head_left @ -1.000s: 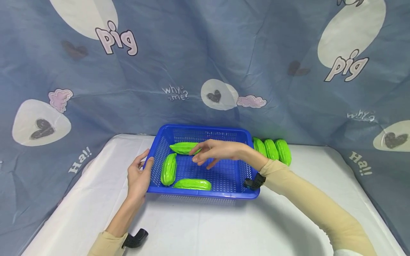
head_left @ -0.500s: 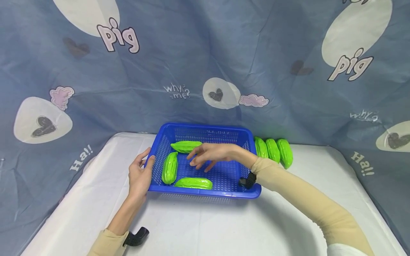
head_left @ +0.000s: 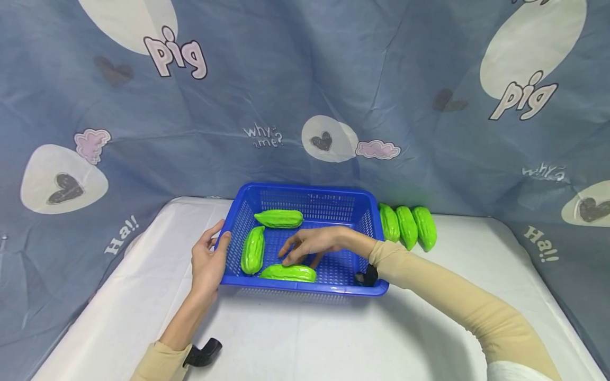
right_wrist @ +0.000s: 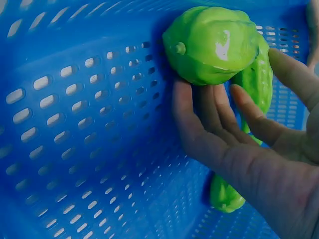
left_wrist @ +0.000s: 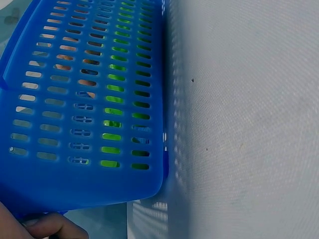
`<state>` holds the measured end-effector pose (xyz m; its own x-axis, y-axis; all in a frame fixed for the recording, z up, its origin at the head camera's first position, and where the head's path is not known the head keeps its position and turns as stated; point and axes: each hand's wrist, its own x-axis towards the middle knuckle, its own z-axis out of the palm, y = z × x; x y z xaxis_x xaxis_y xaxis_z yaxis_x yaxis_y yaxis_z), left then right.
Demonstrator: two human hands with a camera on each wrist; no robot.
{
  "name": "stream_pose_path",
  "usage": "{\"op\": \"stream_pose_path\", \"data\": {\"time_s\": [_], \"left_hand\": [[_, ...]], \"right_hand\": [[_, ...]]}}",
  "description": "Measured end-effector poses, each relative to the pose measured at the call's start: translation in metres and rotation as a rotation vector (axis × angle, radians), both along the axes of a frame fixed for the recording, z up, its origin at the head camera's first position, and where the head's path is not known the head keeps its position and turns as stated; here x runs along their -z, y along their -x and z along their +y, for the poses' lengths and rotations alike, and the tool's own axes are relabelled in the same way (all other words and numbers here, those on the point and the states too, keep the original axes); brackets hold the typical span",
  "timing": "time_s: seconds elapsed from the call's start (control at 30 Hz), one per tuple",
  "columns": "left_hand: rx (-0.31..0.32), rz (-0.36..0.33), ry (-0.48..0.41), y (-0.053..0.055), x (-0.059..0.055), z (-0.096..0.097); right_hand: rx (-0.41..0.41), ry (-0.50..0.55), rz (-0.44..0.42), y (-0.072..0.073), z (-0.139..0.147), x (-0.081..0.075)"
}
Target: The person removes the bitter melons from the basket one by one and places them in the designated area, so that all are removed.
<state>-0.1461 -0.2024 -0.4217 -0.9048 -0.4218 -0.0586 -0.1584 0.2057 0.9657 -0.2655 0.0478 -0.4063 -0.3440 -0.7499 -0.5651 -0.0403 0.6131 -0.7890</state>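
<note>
A blue plastic basket (head_left: 305, 289) has three bright green, ridged bitter melons inside. One bitter melon (head_left: 278, 218) lies by the far wall, another bitter melon (head_left: 253, 250) by the left wall, and a third bitter melon (head_left: 288, 272) along the near wall. My left hand (head_left: 208, 259) grips the basket's left rim, thumb over the edge. My right hand (head_left: 314, 244) reaches into the basket, fingers bent loosely at the near-wall melon. In the right wrist view its fingertips meet that melon (right_wrist: 209, 47), while the thumb (right_wrist: 289, 69) appears apart from it.
Three more bitter melons (head_left: 407, 227) lie side by side on the white cloth (head_left: 295, 338), just right of the basket. A blue printed curtain (head_left: 305, 95) hangs behind and at both sides. Dark cameras are strapped to both wrists.
My right hand has moved down and nearer, from beside the far bitter melon to the near-wall one. The left hand keeps its hold on the rim; the melons stay put.
</note>
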Motion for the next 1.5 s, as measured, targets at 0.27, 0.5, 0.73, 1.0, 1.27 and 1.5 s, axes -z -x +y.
{"op": "stream_pose_path", "data": {"time_s": [0.27,0.5,0.73,1.0,1.27,1.5], "left_hand": [[-0.002,-0.001,0.001,0.0,0.0,0.0],[0.0,-0.003,0.007,0.0,0.0,0.0],[0.003,-0.004,0.002,0.0,0.0,-0.001],[0.005,-0.008,-0.004,0.0,0.0,-0.001],[0.012,-0.002,-0.008,0.0,0.0,-0.001],[0.015,-0.009,0.004,-0.001,0.0,-0.001]], "right_hand": [[-0.038,-0.004,0.018,0.0,-0.003,0.003],[-0.043,-0.014,0.041,-0.001,-0.003,0.004],[-0.046,-0.015,0.033,0.0,-0.003,0.003],[-0.059,-0.01,0.034,0.0,-0.003,0.002],[-0.058,0.007,0.042,-0.001,-0.002,-0.002],[-0.048,0.05,0.114,-0.007,0.0,-0.013]]}}
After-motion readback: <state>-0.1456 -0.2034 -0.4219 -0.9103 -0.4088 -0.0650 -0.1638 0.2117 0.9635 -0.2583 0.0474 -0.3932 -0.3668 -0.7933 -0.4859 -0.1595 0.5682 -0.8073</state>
